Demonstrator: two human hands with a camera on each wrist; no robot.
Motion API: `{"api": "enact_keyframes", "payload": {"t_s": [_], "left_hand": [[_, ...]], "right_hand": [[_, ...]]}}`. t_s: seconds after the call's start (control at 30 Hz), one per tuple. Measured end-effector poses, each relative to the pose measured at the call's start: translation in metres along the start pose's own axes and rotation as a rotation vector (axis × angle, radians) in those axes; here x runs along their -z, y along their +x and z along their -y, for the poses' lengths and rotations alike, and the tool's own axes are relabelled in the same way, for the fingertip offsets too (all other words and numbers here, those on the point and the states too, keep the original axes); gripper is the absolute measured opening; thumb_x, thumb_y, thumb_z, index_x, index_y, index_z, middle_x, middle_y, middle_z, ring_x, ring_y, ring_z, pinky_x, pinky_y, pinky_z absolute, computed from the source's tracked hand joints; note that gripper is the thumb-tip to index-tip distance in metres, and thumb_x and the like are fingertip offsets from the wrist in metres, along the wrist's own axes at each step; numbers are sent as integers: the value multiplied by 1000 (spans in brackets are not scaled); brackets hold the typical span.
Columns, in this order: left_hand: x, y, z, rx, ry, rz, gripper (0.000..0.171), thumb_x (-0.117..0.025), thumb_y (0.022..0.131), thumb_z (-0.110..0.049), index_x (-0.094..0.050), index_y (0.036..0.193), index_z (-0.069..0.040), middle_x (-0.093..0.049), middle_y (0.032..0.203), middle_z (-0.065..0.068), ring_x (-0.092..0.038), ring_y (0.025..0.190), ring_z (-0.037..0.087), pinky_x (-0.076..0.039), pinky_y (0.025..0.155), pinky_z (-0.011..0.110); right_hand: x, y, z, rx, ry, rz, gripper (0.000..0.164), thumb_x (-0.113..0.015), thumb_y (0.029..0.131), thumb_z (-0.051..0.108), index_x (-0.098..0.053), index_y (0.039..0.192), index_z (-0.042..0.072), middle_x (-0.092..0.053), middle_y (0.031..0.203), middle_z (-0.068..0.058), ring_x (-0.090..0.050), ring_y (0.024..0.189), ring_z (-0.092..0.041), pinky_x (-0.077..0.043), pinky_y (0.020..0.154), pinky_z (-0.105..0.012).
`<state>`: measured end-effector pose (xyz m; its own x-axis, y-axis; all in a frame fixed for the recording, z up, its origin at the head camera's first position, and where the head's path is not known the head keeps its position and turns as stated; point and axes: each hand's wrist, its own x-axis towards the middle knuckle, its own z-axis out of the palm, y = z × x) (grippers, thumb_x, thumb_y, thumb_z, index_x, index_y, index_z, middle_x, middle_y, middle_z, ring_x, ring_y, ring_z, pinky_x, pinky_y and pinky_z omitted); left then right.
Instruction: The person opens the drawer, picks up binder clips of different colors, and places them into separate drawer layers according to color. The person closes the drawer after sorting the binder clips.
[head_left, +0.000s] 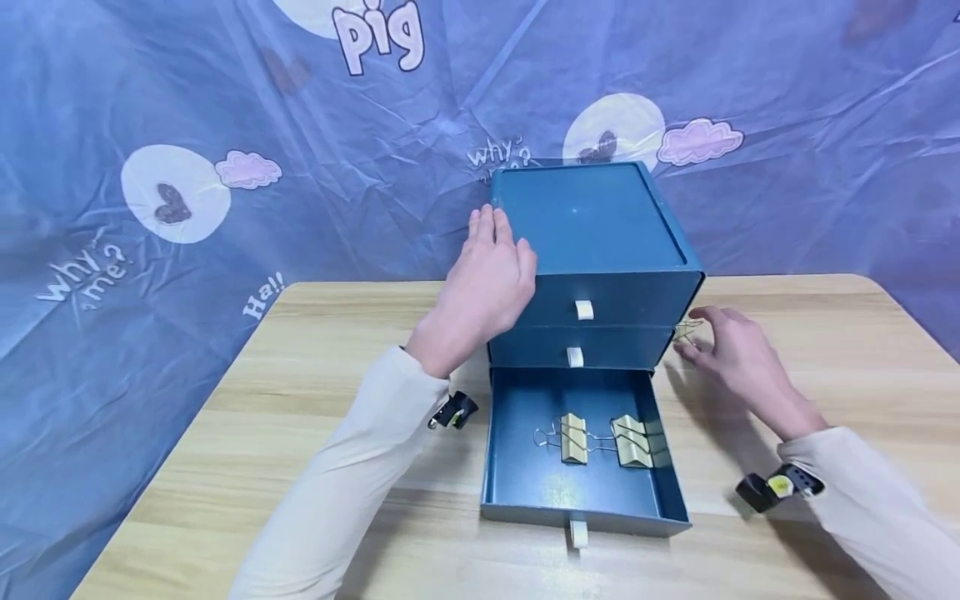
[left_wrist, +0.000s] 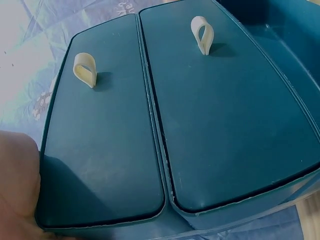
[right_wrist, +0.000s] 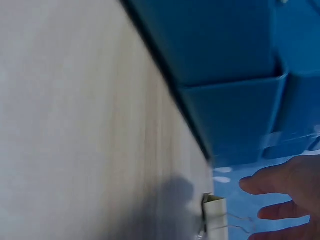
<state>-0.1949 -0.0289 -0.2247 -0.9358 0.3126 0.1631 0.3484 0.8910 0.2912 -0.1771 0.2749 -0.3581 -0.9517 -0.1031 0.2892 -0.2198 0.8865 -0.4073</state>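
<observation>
A dark blue drawer box stands on the table with its bottom drawer pulled out. My left hand rests on the box's upper left edge, fingers extended. Inside the drawer lie two gold binder clips, one in the middle and one nearer the right wall. To the right of the box, my right hand reaches toward another gold binder clip. In the right wrist view, its spread fingers appear apart from that clip, which is on the table.
Two closed drawers with white pull tabs, an upper and a middle one, sit above the pulled-out drawer. The wooden table extends to both sides. A blue printed cloth hangs behind.
</observation>
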Motion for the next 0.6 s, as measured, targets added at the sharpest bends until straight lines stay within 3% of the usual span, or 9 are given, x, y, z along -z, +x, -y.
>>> {"api": "enact_keyframes", "payload": {"t_s": [0.2, 0.3, 0.47, 0.6], "left_hand": [[-4, 0, -2, 1, 13, 13, 59, -17, 105, -29, -17, 150, 9, -9, 159, 23, -4, 147, 34, -8, 118, 35], [-5, 1, -2, 0, 9, 8, 58, -17, 105, -29, -17, 150, 9, -9, 159, 22, -5, 147, 33, -8, 118, 34], [-3, 1, -1, -10, 19, -1, 58, -17, 105, -28, -17, 149, 10, -9, 158, 23, -4, 147, 34, -7, 118, 35], [-1, 1, 1, -13, 29, -17, 58, -17, 105, -28, -18, 149, 10, -11, 158, 24, -5, 146, 34, -6, 118, 34]], "right_hand": [[-15, 19, -10, -90, 20, 117, 50, -69, 82, 9, -45, 121, -11, -53, 88, -29, -53, 74, -39, -47, 59, -50], [-21, 24, -14, -86, 40, 147, 46, -68, 79, 6, -46, 115, -14, -54, 87, -29, -52, 74, -37, -46, 61, -48], [-27, 26, -16, -60, 27, 142, 32, -65, 80, 7, -55, 101, -14, -57, 85, -27, -52, 76, -37, -45, 62, -47], [-27, 29, -16, -47, 17, 104, 28, -63, 81, 6, -55, 100, -14, -59, 82, -28, -56, 74, -42, -47, 62, -51]]}}
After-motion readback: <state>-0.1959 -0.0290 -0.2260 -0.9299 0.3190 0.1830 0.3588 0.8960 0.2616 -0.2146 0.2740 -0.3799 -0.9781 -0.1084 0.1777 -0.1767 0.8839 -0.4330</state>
